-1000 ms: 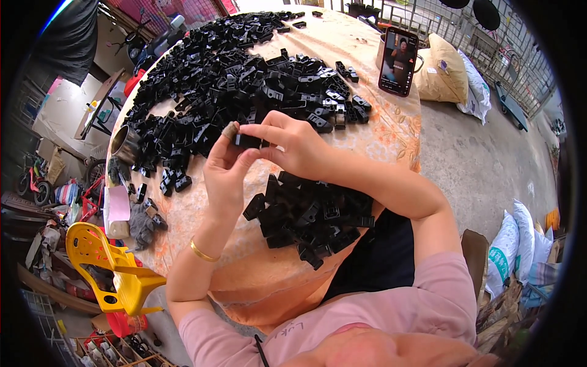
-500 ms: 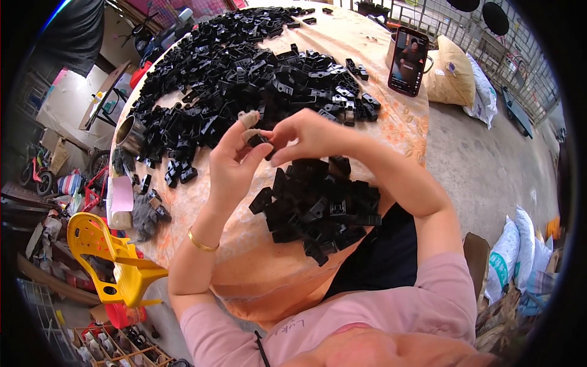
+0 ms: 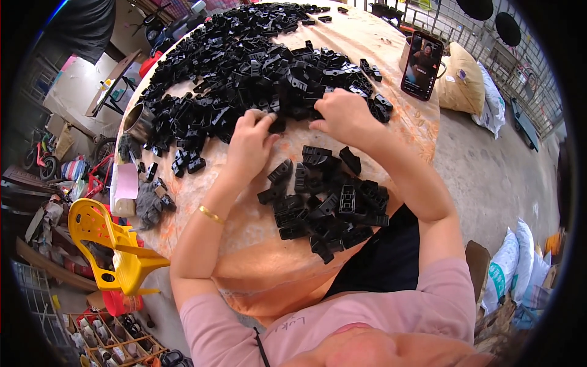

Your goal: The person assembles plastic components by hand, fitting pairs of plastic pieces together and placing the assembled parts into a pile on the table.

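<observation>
A large heap of small black plastic parts (image 3: pixel 214 92) spreads over the far and left side of the table. At its near edge my left hand (image 3: pixel 252 139) has its fingers curled at a black part (image 3: pixel 278 126), with the thumb below. Opposite it, my right hand (image 3: pixel 347 117) is closed at the heap's edge, its fingertips against the dark parts; what lies in its grip is hidden. Closer to me sits a smaller pile of black plastic parts (image 3: pixel 330 202), apart from both hands.
A cloth-covered table (image 3: pixel 202 251) carries everything. A phone (image 3: pixel 422 66) stands upright at the far right by a metal mug. On the left edge are a metal cup (image 3: pixel 139 119), pink paper (image 3: pixel 126 181) and a grey glove (image 3: pixel 153 205). A yellow chair (image 3: pixel 119 257) stands left; sacks (image 3: pixel 460 78) lie right.
My hands, earlier together over a small black part, have separated. The right moved right to the heap's edge; the left stays near it. The smaller pile now shows more fully.
</observation>
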Available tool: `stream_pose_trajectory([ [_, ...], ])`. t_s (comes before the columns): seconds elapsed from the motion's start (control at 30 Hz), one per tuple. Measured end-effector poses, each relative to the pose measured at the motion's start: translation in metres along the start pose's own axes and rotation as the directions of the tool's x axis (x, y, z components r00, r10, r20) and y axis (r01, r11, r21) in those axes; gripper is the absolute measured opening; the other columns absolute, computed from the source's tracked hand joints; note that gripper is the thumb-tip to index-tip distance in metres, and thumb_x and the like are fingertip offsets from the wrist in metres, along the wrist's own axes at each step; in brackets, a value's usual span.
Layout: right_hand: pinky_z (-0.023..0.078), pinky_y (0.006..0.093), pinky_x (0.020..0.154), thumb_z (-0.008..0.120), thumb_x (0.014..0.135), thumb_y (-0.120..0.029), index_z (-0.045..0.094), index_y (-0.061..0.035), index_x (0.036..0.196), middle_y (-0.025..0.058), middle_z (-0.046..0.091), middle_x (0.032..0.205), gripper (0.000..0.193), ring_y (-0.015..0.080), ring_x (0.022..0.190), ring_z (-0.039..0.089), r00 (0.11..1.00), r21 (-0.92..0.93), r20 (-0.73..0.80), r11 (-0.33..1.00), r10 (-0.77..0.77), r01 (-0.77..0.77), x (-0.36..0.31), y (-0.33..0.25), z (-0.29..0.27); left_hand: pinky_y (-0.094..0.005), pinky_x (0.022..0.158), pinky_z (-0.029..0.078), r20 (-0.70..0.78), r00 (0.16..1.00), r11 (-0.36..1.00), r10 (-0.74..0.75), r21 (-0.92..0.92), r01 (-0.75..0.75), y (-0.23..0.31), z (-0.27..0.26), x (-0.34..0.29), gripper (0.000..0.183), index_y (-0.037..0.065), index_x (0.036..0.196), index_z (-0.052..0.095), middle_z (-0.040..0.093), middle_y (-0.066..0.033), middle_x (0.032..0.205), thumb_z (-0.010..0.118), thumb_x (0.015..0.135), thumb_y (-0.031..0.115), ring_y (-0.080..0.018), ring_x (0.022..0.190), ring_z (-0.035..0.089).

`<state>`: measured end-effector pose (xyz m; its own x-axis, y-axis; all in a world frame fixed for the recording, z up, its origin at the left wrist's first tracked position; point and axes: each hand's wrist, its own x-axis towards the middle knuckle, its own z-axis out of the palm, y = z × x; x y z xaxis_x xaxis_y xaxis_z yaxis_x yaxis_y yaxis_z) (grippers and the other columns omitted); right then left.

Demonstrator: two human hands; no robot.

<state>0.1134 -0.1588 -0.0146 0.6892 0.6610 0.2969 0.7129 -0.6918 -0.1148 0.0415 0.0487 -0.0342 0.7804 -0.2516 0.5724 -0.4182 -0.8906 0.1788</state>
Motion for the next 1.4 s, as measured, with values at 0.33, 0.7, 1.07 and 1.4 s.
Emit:
stream_pose_trajectory([
  [0.33, 0.05, 0.0324, 0.073, 0.068, 0.072, -0.007, 0.061, -0.0058, 0.107, 0.0118, 0.064, 0.089, 0.036, 0.0258, 0.087, 0.06, 0.98, 0.773, -0.194, 0.621, 0.041, 0.127, 0.001, -0.015, 0.003, -0.0271, 0.064, 0.05, 0.228, 0.86, 0.404, -0.457, -0.808, 0.429, 0.017, 0.001, 0.0, 0.016, -0.001, 0.098, 0.057, 0.06, -0.0086, 0.083, 0.059, 0.084, 0.007, -0.0184, 0.07, 0.059],
  [0.7, 0.051, 0.0305, 0.073, 0.067, 0.071, 0.004, 0.061, -0.0053, 0.107, 0.011, 0.06, 0.097, 0.038, 0.0252, 0.085, 0.061, 0.814, 0.607, -0.514, 0.555, -0.27, 0.568, 0.0, -0.026, 0.007, -0.0231, 0.045, 0.044, 0.637, 0.721, -0.277, -0.274, -0.77, 0.575, 0.012, -0.02, -0.007, 0.026, 0.005, 0.104, 0.046, 0.056, -0.0089, 0.078, 0.039, 0.096, 0.029, -0.015, 0.058, 0.056],
  [1.07, 0.052, 0.0253, 0.076, 0.065, 0.078, 0.0, 0.058, -0.0001, 0.111, 0.0079, 0.062, 0.096, 0.034, 0.0128, 0.092, 0.061, 0.975, 0.968, -0.21, 0.157, 0.066, 0.198, -0.003, -0.034, 0.013, -0.0205, 0.059, 0.047, 0.145, 0.891, 0.397, -0.43, -0.856, 0.332, 0.031, -0.018, -0.007, 0.025, -0.003, 0.111, 0.051, 0.06, -0.0047, 0.082, 0.055, 0.089, 0.008, -0.009, 0.072, 0.057],
  [1.4, 0.052, 0.0263, 0.075, 0.066, 0.076, 0.002, 0.06, 0.0006, 0.108, 0.0083, 0.062, 0.095, 0.033, 0.0149, 0.086, 0.062, 0.932, 0.878, -0.363, 0.339, 0.012, 0.338, -0.007, -0.034, 0.007, -0.0244, 0.075, 0.051, 0.129, 0.882, 0.351, -0.452, -0.884, 0.309, 0.037, -0.019, -0.007, 0.025, -0.006, 0.11, 0.051, 0.062, -0.0073, 0.094, 0.055, 0.088, 0.004, -0.0128, 0.083, 0.061],
])
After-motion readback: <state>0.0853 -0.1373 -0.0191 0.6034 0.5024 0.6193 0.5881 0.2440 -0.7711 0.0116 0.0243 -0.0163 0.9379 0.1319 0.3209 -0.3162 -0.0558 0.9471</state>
